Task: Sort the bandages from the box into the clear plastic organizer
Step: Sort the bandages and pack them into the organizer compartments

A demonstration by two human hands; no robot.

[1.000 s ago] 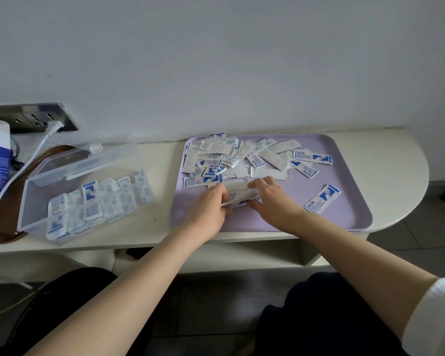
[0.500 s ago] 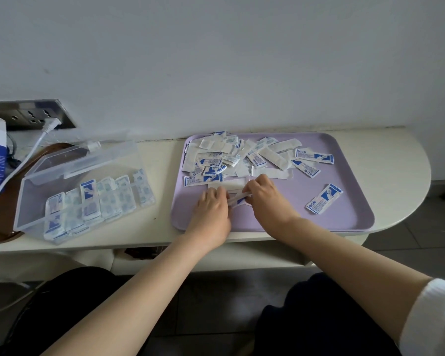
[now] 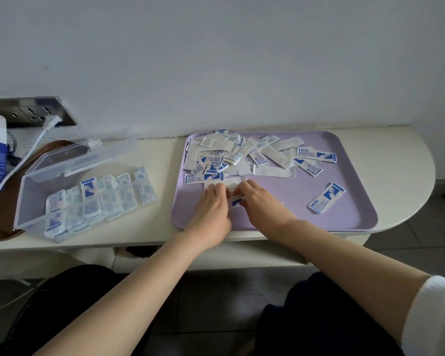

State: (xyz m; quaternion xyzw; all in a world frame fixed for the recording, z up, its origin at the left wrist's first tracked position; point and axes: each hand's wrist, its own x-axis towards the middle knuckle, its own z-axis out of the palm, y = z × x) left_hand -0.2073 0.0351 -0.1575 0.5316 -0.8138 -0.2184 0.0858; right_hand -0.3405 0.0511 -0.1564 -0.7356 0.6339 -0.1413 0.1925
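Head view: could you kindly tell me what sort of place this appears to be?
Probably a home or small office corner: a narrow rounded shelf against a plain wall, a wall socket panel holding a white plug, and grey floor tiles below.

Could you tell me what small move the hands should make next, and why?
Probably lift the small stack toward the clear organizer on the left: the right hand pinches it, the left hand touches it, the organizer stands open, and many bandages lie on the purple tray.
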